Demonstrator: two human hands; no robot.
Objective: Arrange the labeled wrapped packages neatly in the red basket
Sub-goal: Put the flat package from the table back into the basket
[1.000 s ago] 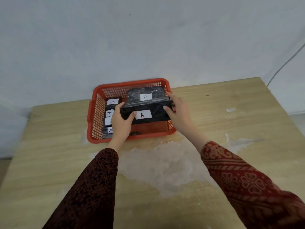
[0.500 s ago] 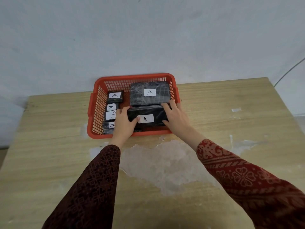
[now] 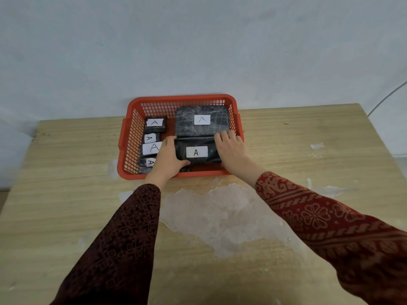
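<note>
The red basket (image 3: 180, 100) stands at the table's far edge by the wall. In its near right part lies a black wrapped package (image 3: 197, 152) with a white "A" label. My left hand (image 3: 168, 158) grips its left end and my right hand (image 3: 231, 148) grips its right end. Behind it a larger black wrapped package (image 3: 201, 124) labeled "A" lies flat. Down the basket's left side sit several small labeled packages (image 3: 154, 125), the nearest partly hidden by my left hand.
The wooden table (image 3: 66, 194) has a large patch of worn, peeled surface (image 3: 220, 216) in front of the basket. A pale wall rises right behind the basket. A thin cable (image 3: 385, 100) hangs at the far right.
The package was held tilted above the basket a second ago; both hands have lowered it flat into the near right part of the basket, in front of the larger package.
</note>
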